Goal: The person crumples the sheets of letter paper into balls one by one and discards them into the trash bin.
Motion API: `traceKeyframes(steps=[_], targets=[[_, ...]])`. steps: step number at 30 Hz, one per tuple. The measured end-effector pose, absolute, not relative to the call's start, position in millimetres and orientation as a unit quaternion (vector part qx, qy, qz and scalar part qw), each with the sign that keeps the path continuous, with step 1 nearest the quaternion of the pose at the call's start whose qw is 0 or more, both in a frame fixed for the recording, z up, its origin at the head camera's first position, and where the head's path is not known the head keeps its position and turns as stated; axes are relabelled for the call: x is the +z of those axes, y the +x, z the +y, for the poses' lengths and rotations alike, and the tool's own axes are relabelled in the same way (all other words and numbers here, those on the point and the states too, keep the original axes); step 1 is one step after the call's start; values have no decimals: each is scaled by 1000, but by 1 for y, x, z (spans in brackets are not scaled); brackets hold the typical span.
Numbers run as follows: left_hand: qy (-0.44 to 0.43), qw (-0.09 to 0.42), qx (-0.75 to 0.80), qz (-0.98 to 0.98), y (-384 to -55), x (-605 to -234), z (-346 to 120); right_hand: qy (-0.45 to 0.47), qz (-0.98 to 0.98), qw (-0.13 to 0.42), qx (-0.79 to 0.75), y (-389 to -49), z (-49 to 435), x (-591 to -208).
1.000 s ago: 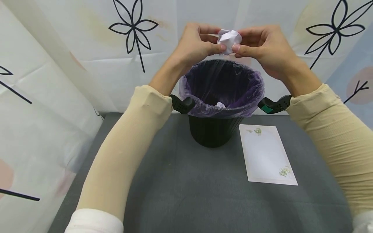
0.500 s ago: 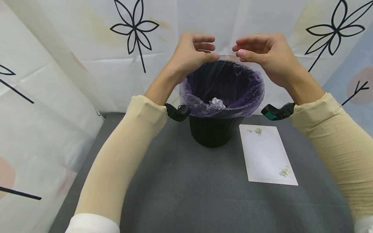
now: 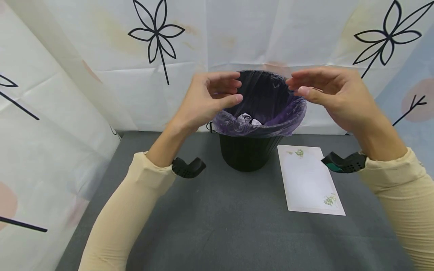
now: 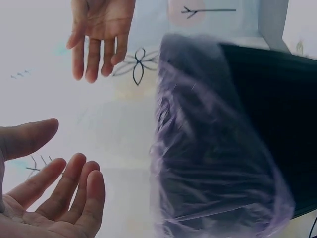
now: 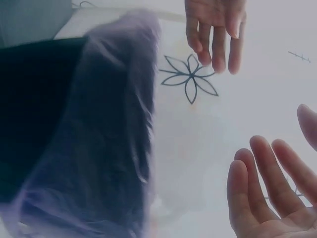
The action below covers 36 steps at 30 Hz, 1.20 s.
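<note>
My left hand (image 3: 207,96) hovers at the left side of the bin's rim, its fingers relaxed and holding nothing. Across from it, my right hand (image 3: 339,96) floats above the right side of the rim, likewise with nothing between thumb and fingers. Between and below them stands a black trash bin (image 3: 249,152), lined with a thin purple plastic bag (image 3: 288,122) folded over the rim. Crumpled white paper (image 3: 245,118) lies inside the bin, partly cut off by the front rim. In the left wrist view the bag (image 4: 208,148) is apart from the fingers.
A white sheet of paper (image 3: 310,180) with green plant prints lies on the dark grey tabletop (image 3: 217,218), right of the bin. White fabric with black flower drawings (image 3: 156,32) hangs behind and at the left. A black band (image 3: 188,167) is on each wrist.
The crumpled paper ball that both hands held above the bin was let go and is now inside it. Both hands then moved apart and back toward the body.
</note>
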State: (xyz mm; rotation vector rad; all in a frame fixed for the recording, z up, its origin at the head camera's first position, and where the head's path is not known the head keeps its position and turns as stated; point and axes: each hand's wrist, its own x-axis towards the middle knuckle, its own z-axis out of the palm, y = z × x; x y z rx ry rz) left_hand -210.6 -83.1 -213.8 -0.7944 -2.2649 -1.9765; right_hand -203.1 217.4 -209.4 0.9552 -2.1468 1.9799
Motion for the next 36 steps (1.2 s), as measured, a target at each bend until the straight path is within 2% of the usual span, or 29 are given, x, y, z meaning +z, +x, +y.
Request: traceKeyframes(steps=[10, 18, 27, 36], targets=[[-315, 51, -627, -711, -165, -254, -101, 328, -699, 37, 635, -159, 229, -245], [-307, 46, -622, -719, -141, -288, -103, 320, -707, 40, 630, -131, 237, -278], [-273, 17, -621, -735, -135, -342, -95, 294, -739, 9, 606, -122, 242, -326], [-244, -5, -615, -750, -138, -386, -79, 207, -796, -22, 568, -122, 251, -363]])
